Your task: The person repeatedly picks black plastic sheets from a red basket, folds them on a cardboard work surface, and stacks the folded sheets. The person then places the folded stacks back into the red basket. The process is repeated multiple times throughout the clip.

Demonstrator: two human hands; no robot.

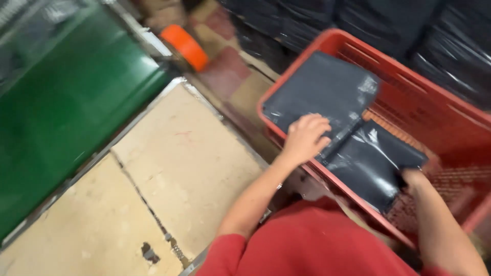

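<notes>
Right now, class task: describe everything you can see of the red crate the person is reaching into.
The red crate is a large open-topped box that looks like plastic, with slotted, grille-like walls and a thick rim. It stands right of the worn beige table, tilted in view. Inside lie two dark grey plastic mailer bags. The left hand rests on the bags; the right hand grips the nearer bag's edge.

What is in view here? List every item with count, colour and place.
plastic crate: one, red, right, holding the bags
mailer bags: two, dark grey, inside the crate
wrapped bundles: several, black, behind the crate
conveyor belt: one, green, left
table top: one, beige, cracked, centre
tape roll: one, orange, top centre
left hand: on the upper bag's edge
right hand: at the lower bag's corner
sleeves: red, bottom
</notes>
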